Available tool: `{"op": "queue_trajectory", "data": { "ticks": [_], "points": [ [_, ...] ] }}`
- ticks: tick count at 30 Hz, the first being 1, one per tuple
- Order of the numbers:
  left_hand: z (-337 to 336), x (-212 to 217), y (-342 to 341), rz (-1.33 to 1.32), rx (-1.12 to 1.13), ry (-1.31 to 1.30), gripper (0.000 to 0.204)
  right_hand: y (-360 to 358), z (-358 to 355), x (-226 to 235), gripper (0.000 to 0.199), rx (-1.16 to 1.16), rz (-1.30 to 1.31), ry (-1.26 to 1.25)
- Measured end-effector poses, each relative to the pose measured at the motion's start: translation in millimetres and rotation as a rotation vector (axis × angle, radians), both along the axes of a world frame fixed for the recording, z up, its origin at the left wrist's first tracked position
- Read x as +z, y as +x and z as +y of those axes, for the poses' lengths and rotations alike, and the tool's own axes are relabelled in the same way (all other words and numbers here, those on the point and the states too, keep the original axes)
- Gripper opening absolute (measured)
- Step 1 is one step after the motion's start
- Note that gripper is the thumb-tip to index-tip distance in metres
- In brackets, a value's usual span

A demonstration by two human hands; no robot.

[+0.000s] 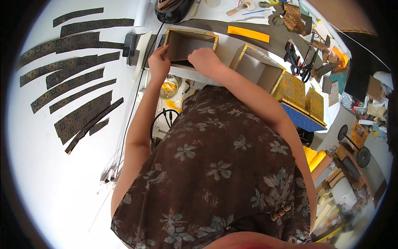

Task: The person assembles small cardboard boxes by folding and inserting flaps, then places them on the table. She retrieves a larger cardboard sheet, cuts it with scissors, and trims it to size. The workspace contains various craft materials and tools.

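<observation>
Item one: an open box (193,40), grey-brown inside with a yellow patterned rim, stood on the surface (93,178) at the far side, directly beyond your body, its long axis running left to right, the right end slightly nearer. Item two: a dark strip (181,62), along the box's near inner wall, lengthwise with it, between your hands; its right end met your right hand (206,62), the nearer one. Your left hand (159,64) stood at the near left corner, fingers bent against the left wall; whether they pinched it, you could not tell. Your right fingers were curled, tips hidden. Also listed: a second open box (250,62) to the right, a yellow strip (248,33) beyond, patterned dark strips (78,43) far left.
</observation>
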State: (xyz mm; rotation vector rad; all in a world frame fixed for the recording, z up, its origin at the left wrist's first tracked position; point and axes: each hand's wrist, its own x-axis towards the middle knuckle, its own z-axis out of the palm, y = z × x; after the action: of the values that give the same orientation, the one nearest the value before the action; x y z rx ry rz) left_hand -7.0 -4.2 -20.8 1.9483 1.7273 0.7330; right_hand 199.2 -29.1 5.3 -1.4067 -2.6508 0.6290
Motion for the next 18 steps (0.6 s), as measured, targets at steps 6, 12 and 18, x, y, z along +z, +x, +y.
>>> {"op": "queue_trajectory", "data": {
  "ticks": [6, 12, 18],
  "points": [
    [2.6, 2.0, 7.6, 0.032, 0.026, 0.044, 0.023, 5.9, 2.9, 1.3, 0.01, 0.093, -0.062, 0.308],
    [8.6, 14.6, 20.9, 0.299, -0.048, -0.151, 0.017, 18.6, 9.1, -11.8, 0.012, 0.035, -0.057, 0.237],
    [0.1, -1.8, 14.7, 0.221, -0.004, 0.167, 0.027, 21.1, 2.1, -21.3, 0.012, -0.069, 0.015, 0.217]
  ]
}}
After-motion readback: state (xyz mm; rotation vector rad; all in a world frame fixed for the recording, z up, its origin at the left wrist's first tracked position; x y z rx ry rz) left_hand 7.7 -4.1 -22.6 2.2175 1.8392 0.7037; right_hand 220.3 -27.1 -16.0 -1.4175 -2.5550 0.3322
